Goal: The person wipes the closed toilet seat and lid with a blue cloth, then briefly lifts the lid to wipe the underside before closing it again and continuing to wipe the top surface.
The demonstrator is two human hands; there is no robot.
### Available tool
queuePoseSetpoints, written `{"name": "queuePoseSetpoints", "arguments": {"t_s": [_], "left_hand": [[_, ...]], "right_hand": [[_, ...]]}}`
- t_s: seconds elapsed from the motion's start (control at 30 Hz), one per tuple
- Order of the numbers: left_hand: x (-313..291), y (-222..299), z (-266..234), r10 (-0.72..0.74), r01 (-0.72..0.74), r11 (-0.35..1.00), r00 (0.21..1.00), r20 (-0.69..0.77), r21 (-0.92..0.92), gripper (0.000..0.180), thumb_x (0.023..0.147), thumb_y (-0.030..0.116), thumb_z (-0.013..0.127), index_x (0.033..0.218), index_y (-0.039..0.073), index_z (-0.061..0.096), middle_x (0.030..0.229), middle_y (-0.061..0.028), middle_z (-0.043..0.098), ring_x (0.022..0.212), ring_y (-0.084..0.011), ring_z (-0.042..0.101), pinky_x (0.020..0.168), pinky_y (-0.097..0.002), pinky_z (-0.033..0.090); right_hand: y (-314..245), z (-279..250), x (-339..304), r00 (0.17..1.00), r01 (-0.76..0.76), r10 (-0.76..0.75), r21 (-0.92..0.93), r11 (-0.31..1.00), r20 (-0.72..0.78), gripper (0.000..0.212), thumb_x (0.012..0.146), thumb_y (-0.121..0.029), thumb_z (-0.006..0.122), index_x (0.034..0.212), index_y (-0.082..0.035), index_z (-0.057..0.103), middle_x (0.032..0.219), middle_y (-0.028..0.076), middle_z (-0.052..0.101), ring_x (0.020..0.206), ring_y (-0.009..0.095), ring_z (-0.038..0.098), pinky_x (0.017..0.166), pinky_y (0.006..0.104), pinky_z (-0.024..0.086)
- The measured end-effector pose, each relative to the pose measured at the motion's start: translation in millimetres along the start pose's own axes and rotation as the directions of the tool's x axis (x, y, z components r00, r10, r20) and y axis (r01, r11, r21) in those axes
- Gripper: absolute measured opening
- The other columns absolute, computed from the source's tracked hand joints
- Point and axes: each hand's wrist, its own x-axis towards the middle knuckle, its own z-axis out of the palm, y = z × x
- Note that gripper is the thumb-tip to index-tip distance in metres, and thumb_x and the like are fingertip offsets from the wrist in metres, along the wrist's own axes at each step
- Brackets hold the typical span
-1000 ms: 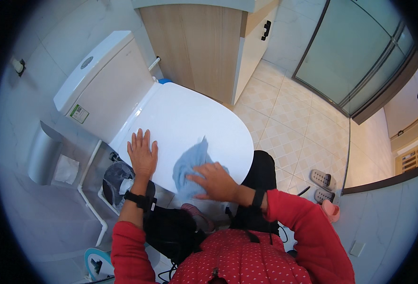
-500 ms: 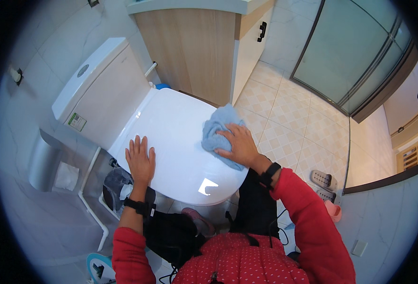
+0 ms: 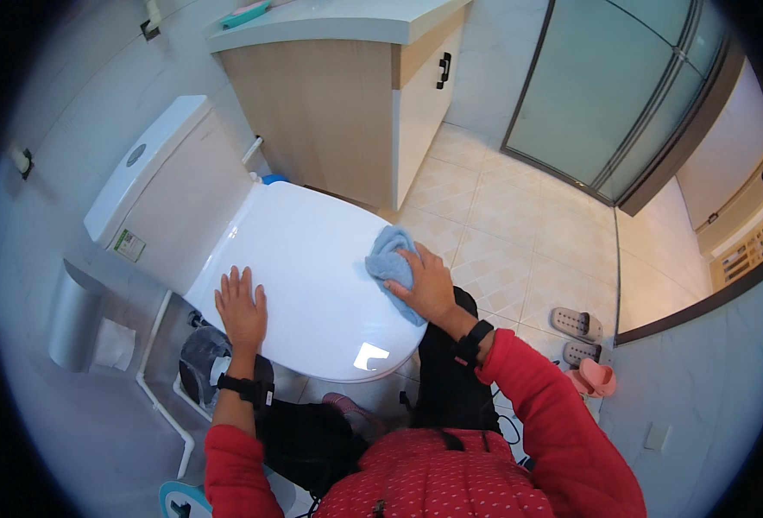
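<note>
The right hand [image 3: 431,289] has its fingers curled over the bunched blue cloth [image 3: 388,262], gripping it against the white toilet lid [image 3: 312,285] at the lid's three o'clock; the left hand [image 3: 243,317] rests at eight o'clock, fingers straight and slightly spread.

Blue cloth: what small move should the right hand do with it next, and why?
Perhaps slide the cloth across the lid toward the tank: the right hand holds it near the lid's rim, and white surface lies between it and the left hand, which rests flat.
</note>
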Motion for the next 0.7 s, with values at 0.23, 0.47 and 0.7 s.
{"name": "queuePoseSetpoints", "arguments": {"t_s": [0.23,0.47,0.7], "left_hand": [[-2.6,-1.1,3.1,0.036,-0.036,0.999,0.999,-0.041,0.002,0.05,0.101,0.031,0.05,0.145,0.01,0.048,0.155,-0.016,0.039,0.146,-0.0362,0.029,0.121,-0.0529,0.014],[-0.8,-5.9,10.7,0.001,0.0,1.0,0.999,-0.04,0.029,0.052,0.099,0.039,0.05,0.144,0.011,0.05,0.154,-0.0159,0.04,0.146,-0.0355,0.029,0.12,-0.0528,0.015],[-3.0,-13.5,-2.5,-0.021,0.038,0.956,0.998,0.063,-0.291,0.05,0.099,0.042,0.052,0.138,0.011,0.056,0.153,-0.0154,0.041,0.146,-0.0366,0.027,0.118,-0.0583,0.012]], "right_hand": [[-18.0,-17.8,-63.0,0.975,0.158,-0.138,-0.101,0.982,0.176,0.067,0.084,-0.05,0.071,0.14,-0.019,0.05,0.147,0.021,0.042,0.14,0.044,0.033,0.112,0.0587,0.028],[-35.8,-12.9,-43.1,0.88,0.379,-0.328,-0.092,0.921,0.344,0.065,0.087,-0.057,0.064,0.14,-0.021,0.052,0.15,0.019,0.041,0.142,0.043,0.03,0.117,0.0604,0.017],[-90.8,26.0,-14.6,0.746,0.556,-0.55,0.105,0.825,0.375,0.066,0.088,-0.057,0.063,0.142,-0.02,0.052,0.15,0.018,0.042,0.142,0.042,0.031,0.118,0.0578,0.018]]}}
